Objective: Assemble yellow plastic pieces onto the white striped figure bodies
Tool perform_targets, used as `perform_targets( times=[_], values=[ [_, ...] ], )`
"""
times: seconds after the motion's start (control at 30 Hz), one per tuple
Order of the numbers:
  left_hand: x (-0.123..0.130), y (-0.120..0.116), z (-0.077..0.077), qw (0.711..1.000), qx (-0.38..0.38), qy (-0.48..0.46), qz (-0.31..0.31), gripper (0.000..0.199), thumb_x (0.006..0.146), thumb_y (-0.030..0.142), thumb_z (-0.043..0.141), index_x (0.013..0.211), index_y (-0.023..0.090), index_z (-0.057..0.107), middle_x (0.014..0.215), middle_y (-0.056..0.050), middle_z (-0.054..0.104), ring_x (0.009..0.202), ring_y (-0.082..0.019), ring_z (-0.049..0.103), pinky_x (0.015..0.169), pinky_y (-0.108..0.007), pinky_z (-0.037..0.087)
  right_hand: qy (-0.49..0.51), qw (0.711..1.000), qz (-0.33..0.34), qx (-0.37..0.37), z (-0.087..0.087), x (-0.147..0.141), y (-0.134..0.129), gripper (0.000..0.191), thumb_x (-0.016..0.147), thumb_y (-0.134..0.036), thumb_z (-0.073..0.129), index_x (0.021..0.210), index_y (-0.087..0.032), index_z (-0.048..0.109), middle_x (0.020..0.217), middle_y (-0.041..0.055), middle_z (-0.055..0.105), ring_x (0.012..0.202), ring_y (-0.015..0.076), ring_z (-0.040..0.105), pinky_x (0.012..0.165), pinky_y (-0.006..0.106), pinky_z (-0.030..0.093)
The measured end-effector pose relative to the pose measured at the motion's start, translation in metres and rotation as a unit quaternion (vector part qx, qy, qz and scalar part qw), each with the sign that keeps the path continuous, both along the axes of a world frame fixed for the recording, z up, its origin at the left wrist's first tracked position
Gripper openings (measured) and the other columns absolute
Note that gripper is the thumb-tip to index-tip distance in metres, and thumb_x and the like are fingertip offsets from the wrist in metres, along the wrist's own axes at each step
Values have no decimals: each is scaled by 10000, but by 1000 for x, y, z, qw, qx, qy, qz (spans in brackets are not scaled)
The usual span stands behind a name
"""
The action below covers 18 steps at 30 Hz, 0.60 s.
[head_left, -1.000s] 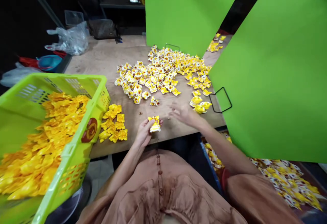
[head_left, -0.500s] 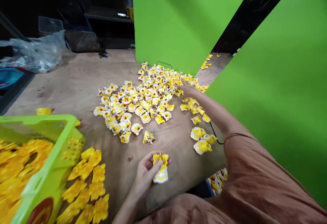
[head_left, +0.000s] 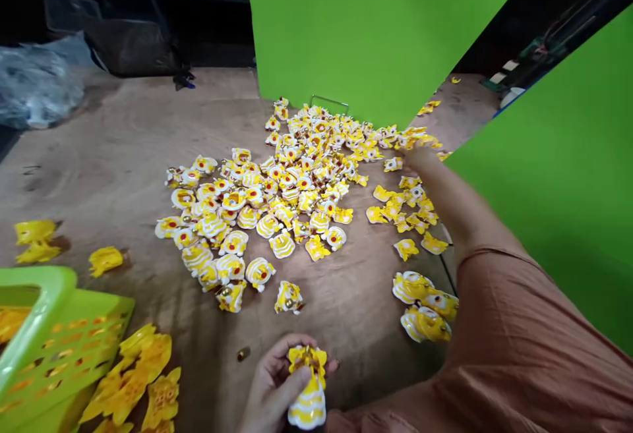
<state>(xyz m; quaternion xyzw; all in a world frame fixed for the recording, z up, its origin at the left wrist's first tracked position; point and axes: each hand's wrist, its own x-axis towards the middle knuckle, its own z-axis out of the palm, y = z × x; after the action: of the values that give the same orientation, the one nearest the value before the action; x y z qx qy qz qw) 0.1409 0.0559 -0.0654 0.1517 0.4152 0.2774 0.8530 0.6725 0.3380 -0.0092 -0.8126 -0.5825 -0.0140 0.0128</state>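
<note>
My left hand [head_left: 277, 380], low in the middle of the head view, grips a yellow-and-white striped plastic toy part [head_left: 307, 406], thumb across its front. Beyond it spreads a heap of similar yellow-and-white parts [head_left: 281, 212], some with red or gold spots. Stretched far forward, my right hand [head_left: 419, 158] is at the heap's right end, among small yellow pieces [head_left: 413, 136]. Its fingers are blurred and mostly hidden, so their hold cannot be made out. A small brass-coloured piece [head_left: 243, 354] lies left of my left hand.
A green basket [head_left: 69, 341] of yellow parts stands at the left, with loose yellow parts [head_left: 131, 380] beside it. Green panels [head_left: 341, 31] rise at the back and right. Small yellow pieces [head_left: 405, 212] and striped parts [head_left: 425, 304] lie near my right arm. A plastic bag [head_left: 39, 84] sits back left.
My right hand has moved right along the back of the heap. My left hand still grips the striped part. The view has shifted, showing less of the basket.
</note>
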Motion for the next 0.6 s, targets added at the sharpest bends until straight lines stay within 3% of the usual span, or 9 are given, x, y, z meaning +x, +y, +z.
perform_targets(
  times=[0.07, 0.13, 0.2, 0.27, 0.3, 0.37, 0.47, 0.6],
  values=[
    [3, 0, 5, 1000, -2, -8, -8, 447, 640, 399, 1025, 976, 189, 819, 940, -135, 849, 890, -319, 844, 811, -348, 660, -2, 1000, -14, 2, 8, -21, 19, 345, 1028, -279, 696, 1171, 32, 735, 1321, 390, 636, 1330, 429, 625, 1041, 692, 493],
    [4, 0, 10, 1000, -2, -14, -19, 436, 666, 398, 1015, 996, 190, 821, 957, -138, 851, 918, -320, 844, 820, -347, 658, 16, 999, 31, 7, 12, -60, 41, 473, 1014, -367, 731, 1346, -32, 689, 1392, 321, 638, 1368, 406, 609, 1115, 641, 488],
    [5, 1, 13, 999, 2, -24, -31, 422, 696, 404, 1001, 1008, 186, 819, 976, -147, 851, 946, -325, 843, 836, -351, 655, 50, 988, 147, 2, 10, -114, 63, 742, 912, -497, 839, 1539, -205, 571, 1553, 193, 577, 1445, 359, 554, 1200, 556, 473],
    [4, 2, 14, 999, 8, -33, -40, 417, 714, 401, 993, 1022, 185, 814, 995, -148, 852, 953, -321, 842, 870, -367, 654, 82, 938, 335, -39, 4, -176, 78, 1061, 760, -582, 942, 1643, -287, 433, 1695, 142, 432, 1544, 398, 431, 1247, 581, 431],
    [3, 3, 14, 998, 13, -37, -42, 417, 719, 395, 991, 1031, 185, 812, 1002, -146, 852, 952, -315, 842, 889, -373, 652, 79, 912, 395, -77, 1, -206, 82, 1178, 685, -610, 978, 1663, -309, 394, 1736, 124, 367, 1581, 426, 366, 1262, 599, 407],
    [2, 3, 15, 998, 21, -43, -43, 418, 722, 389, 990, 1041, 186, 810, 1014, -141, 853, 956, -307, 842, 906, -375, 649, 37, 889, 435, -141, -4, -255, 86, 1319, 559, -619, 1030, 1669, -325, 383, 1765, 123, 295, 1595, 495, 301, 1248, 637, 408],
    [1, 3, 15, 998, 31, -49, -24, 419, 723, 398, 988, 1038, 187, 811, 1024, -137, 853, 986, -307, 839, 907, -359, 644, -26, 889, 423, -174, -7, -290, 83, 1226, 562, -565, 1030, 1628, -340, 468, 1736, 134, 322, 1518, 512, 409, 1174, 609, 496],
    [1, 1, 17, 996, 21, -82, -19, 414, 705, 393, 996, 1021, 195, 815, 980, -123, 856, 928, -298, 846, 881, -365, 654, -25, 891, 417, -178, -11, -289, 80, 903, 756, -427, 915, 1573, -301, 551, 1663, 147, 442, 1376, 445, 571, 1113, 571, 548]
  ],
)
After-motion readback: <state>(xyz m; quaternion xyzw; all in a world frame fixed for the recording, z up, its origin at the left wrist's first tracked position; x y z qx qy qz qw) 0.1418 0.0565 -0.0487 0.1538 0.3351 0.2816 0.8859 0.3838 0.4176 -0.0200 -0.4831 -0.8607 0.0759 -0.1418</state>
